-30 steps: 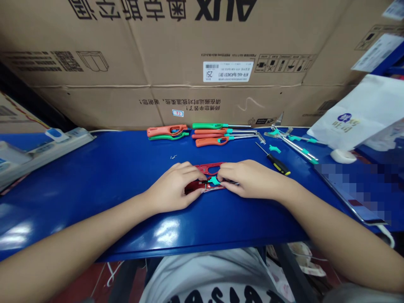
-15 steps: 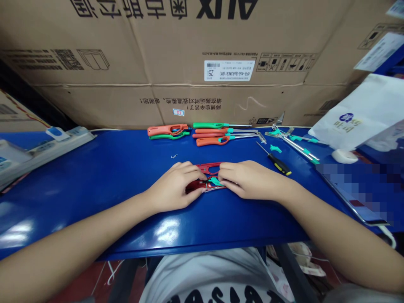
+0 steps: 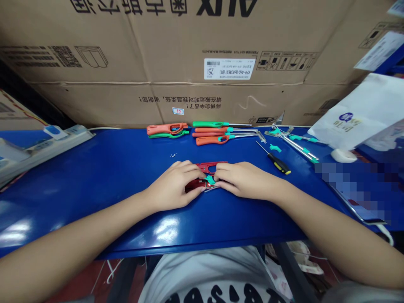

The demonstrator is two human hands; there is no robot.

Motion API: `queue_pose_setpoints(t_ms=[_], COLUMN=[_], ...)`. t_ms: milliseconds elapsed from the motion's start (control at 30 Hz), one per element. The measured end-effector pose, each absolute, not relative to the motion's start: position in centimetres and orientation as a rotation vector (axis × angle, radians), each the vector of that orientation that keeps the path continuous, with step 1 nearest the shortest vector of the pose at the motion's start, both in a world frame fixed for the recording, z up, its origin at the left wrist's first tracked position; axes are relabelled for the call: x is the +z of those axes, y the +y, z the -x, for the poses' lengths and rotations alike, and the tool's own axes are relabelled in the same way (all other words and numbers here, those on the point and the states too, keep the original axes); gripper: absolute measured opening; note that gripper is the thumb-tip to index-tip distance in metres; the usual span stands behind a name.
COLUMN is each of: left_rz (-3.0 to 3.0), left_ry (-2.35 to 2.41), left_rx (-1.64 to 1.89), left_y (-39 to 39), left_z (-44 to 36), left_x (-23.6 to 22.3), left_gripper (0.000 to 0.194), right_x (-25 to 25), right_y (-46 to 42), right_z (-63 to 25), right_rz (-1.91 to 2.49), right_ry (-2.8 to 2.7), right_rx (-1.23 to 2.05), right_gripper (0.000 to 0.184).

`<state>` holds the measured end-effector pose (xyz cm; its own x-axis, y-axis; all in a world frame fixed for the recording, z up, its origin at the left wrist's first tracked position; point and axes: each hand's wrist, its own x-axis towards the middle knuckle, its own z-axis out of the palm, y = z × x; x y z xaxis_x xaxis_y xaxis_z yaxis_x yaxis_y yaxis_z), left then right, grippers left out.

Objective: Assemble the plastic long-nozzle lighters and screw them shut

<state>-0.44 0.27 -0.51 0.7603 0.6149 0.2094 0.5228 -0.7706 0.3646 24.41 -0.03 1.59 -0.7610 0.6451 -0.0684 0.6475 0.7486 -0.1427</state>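
Left hand (image 3: 177, 185) — fingers curled on red casing (image 3: 196, 185), exact pinch hidden. Right hand (image 3: 242, 179) — thumb and fingers pinching teal part (image 3: 210, 180) at its right end.

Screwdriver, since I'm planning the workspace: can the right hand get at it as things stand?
Probably yes: the screwdriver lies uncovered just beyond the right hand, though its fingers are busy at the small green piece.

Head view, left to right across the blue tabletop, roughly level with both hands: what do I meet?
White power strip → bare left hand → small teal plastic piece → bare right hand → flat silver-edged device.
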Motion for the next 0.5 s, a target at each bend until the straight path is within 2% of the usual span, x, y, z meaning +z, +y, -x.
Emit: queue_pose_setpoints(t_ms=[300,500], left_rz=[-2.688,-2.677], left_ry=[0.902,0.907], left_rx=[0.492,0.489], left_y=[0.3,0.3], left_z=[0.4,0.5], left_x=[-0.6,-0.5], left_gripper=[0.018,0.020], right_x=[2.2,2.8], right_y=[-0.1,0.0], right_z=[-25.2,-25.6], right_rz=[-1.084,-1.096], right_ry=[3.006,2.938], right_rx=[-0.127,-0.256], right_gripper=[0.016,0.015])
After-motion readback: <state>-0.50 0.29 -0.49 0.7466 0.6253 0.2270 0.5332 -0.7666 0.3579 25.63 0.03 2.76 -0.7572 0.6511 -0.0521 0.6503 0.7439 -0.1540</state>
